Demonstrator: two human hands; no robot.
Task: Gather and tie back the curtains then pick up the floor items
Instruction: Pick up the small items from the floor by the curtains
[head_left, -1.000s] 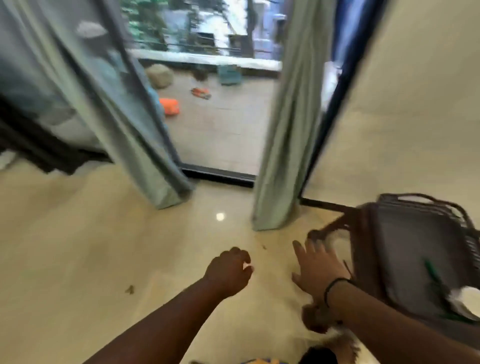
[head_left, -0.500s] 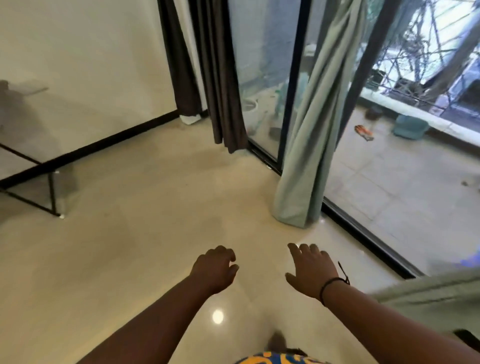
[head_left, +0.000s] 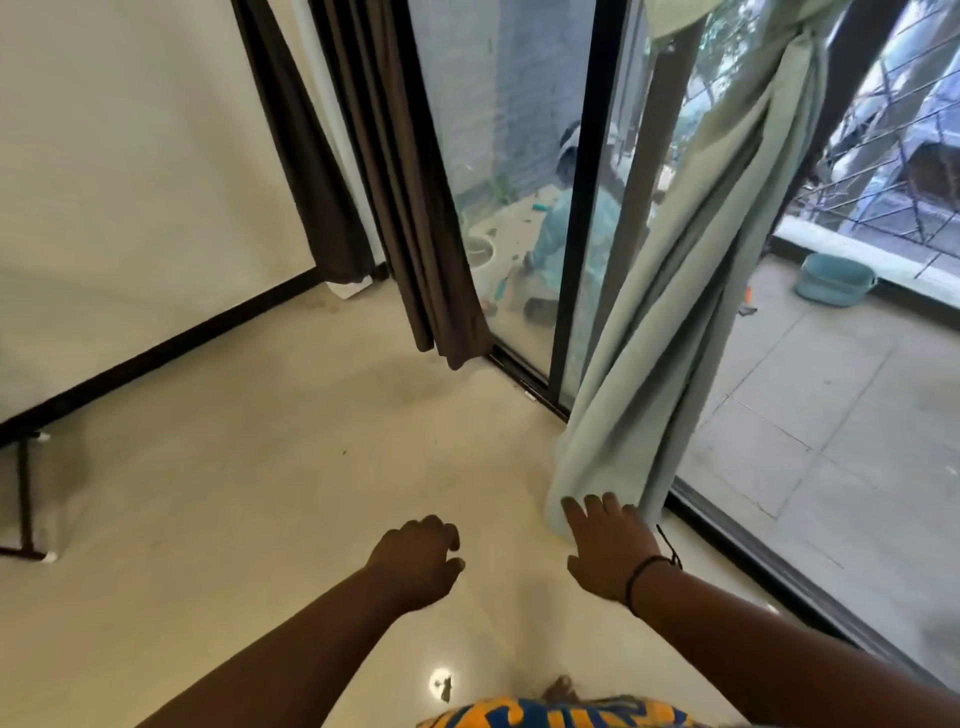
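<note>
A pale green curtain (head_left: 675, 312) hangs gathered in front of the sliding glass door, its hem reaching the floor. A dark brown curtain (head_left: 415, 208) hangs bunched further left by the wall corner. My right hand (head_left: 608, 551), with a black band at the wrist, stretches out flat, and its fingertips overlap the green curtain's hem in the image. My left hand (head_left: 415, 561) hovers over the cream floor with loosely curled fingers and holds nothing.
The black door track (head_left: 753, 551) runs diagonally along the floor on the right. Beyond the glass lie a teal basin (head_left: 834, 280) and a small orange object (head_left: 748, 296) on the balcony. A black metal frame leg (head_left: 26, 499) stands at far left.
The view has swung left from the chair and open doorway to the curtains, then closer. Both arms stay extended and the right hand now overlaps the green curtain's hem.
</note>
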